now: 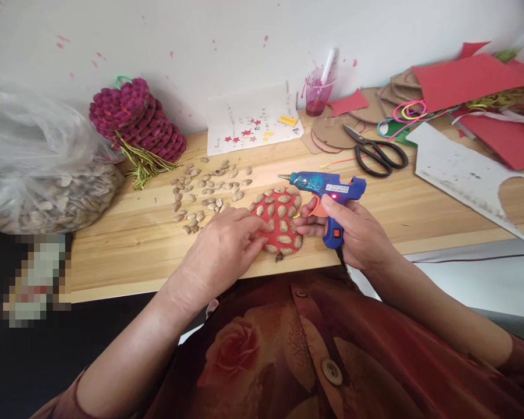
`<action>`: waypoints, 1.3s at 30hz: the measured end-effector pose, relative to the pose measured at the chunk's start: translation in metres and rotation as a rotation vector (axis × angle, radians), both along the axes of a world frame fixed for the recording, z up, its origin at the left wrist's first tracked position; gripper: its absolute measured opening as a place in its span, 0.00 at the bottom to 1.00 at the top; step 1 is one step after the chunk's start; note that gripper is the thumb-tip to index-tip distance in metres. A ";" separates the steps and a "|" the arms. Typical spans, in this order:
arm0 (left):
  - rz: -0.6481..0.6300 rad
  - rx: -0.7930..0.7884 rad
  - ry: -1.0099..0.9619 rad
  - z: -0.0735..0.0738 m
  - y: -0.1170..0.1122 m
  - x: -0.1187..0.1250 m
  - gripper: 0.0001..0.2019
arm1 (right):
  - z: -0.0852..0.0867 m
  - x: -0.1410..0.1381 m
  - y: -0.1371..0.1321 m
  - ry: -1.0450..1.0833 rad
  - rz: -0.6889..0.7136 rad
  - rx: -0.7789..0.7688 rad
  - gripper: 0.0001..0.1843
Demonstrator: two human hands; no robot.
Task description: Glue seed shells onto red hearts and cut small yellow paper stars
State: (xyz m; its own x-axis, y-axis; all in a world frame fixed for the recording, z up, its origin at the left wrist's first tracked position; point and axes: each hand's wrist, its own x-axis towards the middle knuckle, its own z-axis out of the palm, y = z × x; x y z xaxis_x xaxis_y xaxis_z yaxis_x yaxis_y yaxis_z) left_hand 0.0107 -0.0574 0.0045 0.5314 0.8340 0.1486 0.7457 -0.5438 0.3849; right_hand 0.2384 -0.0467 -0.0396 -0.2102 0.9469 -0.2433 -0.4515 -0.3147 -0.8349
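My right hand [362, 233] is wrapped round the handle of a blue hot glue gun [318, 183] with an orange trigger. Its metal nozzle points left, and a small red light glows on its body. Below the nozzle lies a round red disc [276, 233] with peanut shells [283, 239] fixed over it in rows. My left hand [227, 241] rests at the disc's left side, fingertips closed at a peanut shell [271, 225] on it; the fingers partly hide the disc. Several loose peanut shells [208, 191] lie scattered beyond my left hand.
Black-handled scissors [378, 157], cardboard discs [336, 132] and red sheets [471, 81] lie at the right. A purple cup [318, 96] holds a white-handled tool. At left stand a purple shell-covered ornament [144, 119] and a plastic bag of shells [56, 192].
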 end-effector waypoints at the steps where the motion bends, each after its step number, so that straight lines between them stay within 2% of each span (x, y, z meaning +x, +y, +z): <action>1: -0.036 -0.016 -0.032 0.001 -0.002 0.000 0.04 | 0.001 0.000 0.000 -0.002 -0.001 -0.003 0.14; 4: -0.107 -0.064 -0.110 0.001 -0.011 -0.001 0.05 | 0.002 -0.001 0.000 -0.007 -0.014 -0.012 0.15; 8: -0.159 -0.072 -0.150 -0.010 -0.023 -0.003 0.07 | 0.003 -0.001 0.000 -0.034 -0.009 -0.012 0.16; 15: -0.152 -0.014 -0.144 -0.027 -0.029 -0.001 0.08 | 0.003 -0.001 -0.001 -0.047 0.000 0.014 0.16; 22: -0.147 0.015 -0.145 -0.030 -0.027 0.003 0.08 | 0.002 -0.003 -0.002 -0.021 -0.015 0.028 0.13; 26: -0.190 0.110 -0.020 -0.031 -0.024 0.006 0.08 | 0.002 -0.004 -0.002 -0.042 -0.014 0.021 0.14; 30: -0.254 0.132 0.087 -0.026 -0.021 0.008 0.10 | 0.002 -0.004 -0.002 -0.052 -0.016 0.023 0.16; 36: -0.195 0.087 0.013 -0.023 -0.024 0.004 0.08 | 0.004 -0.003 -0.001 -0.051 -0.007 0.033 0.16; 39: -0.230 0.109 -0.013 -0.027 -0.024 0.003 0.12 | 0.004 -0.003 -0.001 -0.055 0.001 0.034 0.17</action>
